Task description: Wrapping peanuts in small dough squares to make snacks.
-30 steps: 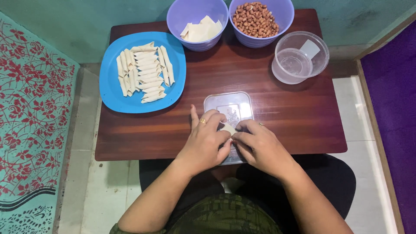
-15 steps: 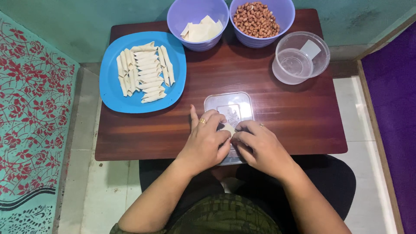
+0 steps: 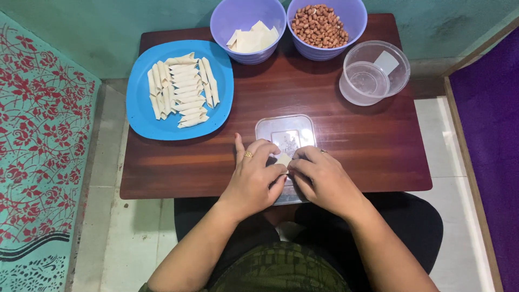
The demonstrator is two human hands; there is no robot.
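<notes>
right now both hands are meeting at the near edge of the brown table point(image 3: 346, 146), fingers bent inward over a small pale wrapper piece point(image 3: 283, 159) — the left hand point(image 3: 254, 178) is pinching it from the left, thumb and curled fingers closing on its edge, and the right hand point(image 3: 324, 178) is pressing in from the right with its fingertips touching the same piece. the piece is sitting just above a clear square plastic lid point(image 3: 285, 134) that is lying flat on the table, partly hidden under the two hands. a ring is showing on each hand.

to the far left a blue plate point(image 3: 141, 103) is carrying rows of rolled pale sticks point(image 3: 183, 89), lying side by side. at the far edge a purple bowl point(image 3: 224, 16) is holding flat square wrappers point(image 3: 253, 39), and just to its right a second purple bowl point(image 3: 357, 13) is holding peanuts point(image 3: 320, 24). further right a clear round container point(image 3: 403, 65) is standing — something small and white is lying inside it, too unclear to tell.
</notes>
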